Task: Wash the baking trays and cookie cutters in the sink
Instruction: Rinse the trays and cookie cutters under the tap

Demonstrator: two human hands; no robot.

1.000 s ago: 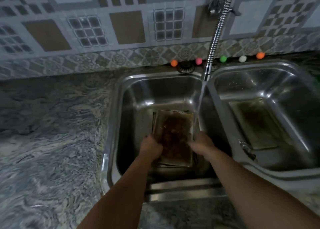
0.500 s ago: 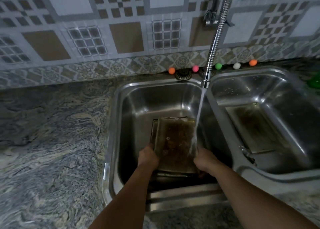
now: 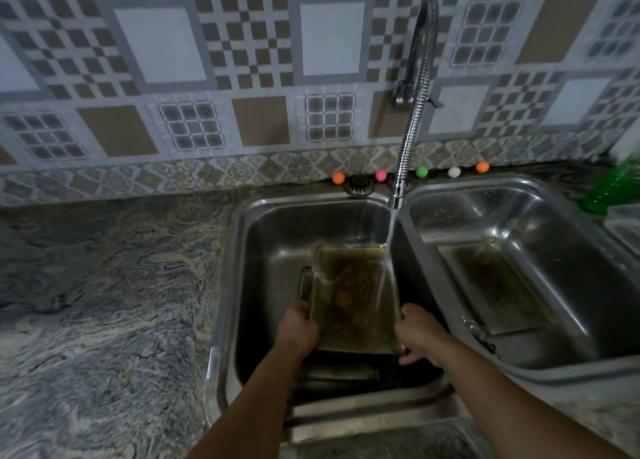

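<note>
Under the faucet (image 3: pixel 412 112), left basin of the double sink (image 3: pixel 242 285): the baking tray (image 3: pixel 353 295) now sits higher and further back than a second ago, far end tipped up toward the spout. The water stream (image 3: pixel 388 243) hits its far right corner and sheets down the right side; before it fell just off the right edge by the wrist. So rinsing has properly started; the brown baked-on crust is all there, scrubbing not yet done, I'd say.

Left hand (image 3: pixel 298 330) grips the tray's near left edge, fingers curled round the rim. Right hand (image 3: pixel 417 334) grips the near right corner, fingertips under it. Tray spans between both hands, clear of the basin floor.

A second tray (image 3: pixel 491 282) lies flat in the right basin, dirty, untouched. Something lies below the held tray; can't tell what. No cookie cutters made out.
</note>
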